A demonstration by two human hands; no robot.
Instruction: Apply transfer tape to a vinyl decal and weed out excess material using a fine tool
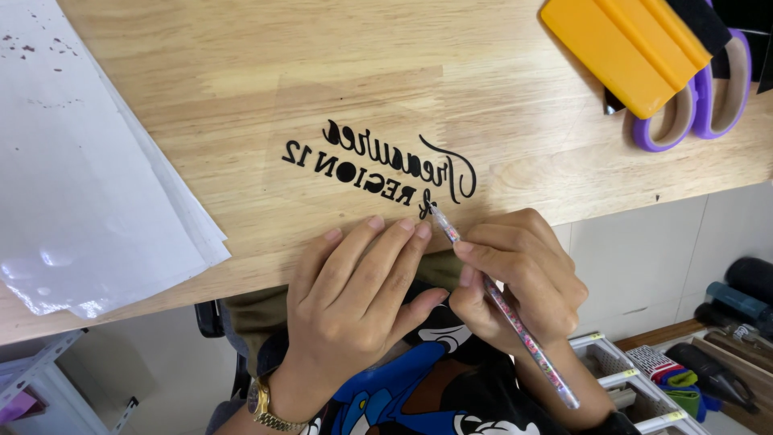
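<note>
I see a light wood table (241, 64) from above. On it lies a clear sheet (362, 113) with black cut-out letters (378, 165), near the table's front edge. My left hand (354, 298) lies flat on the near edge of the sheet, fingers straight and close together, holding nothing, just pressing down. My right hand (523, 278) pinches a thin pen tool (507, 310) (it has small coloured specks inside) between thumb and fingers. Its tip touches the sheet at the last letter on the right, just beside my left fingertips. At the left of the table sits a stack of white sheets (88, 161) with a shiny one on top. At the far right corner lies a yellow scraper (624, 48), resting partly over purple scissors (700, 97). Past the table edge I see a pale wall, white baskets (636, 383) on the floor side and dark things at the right.
</note>
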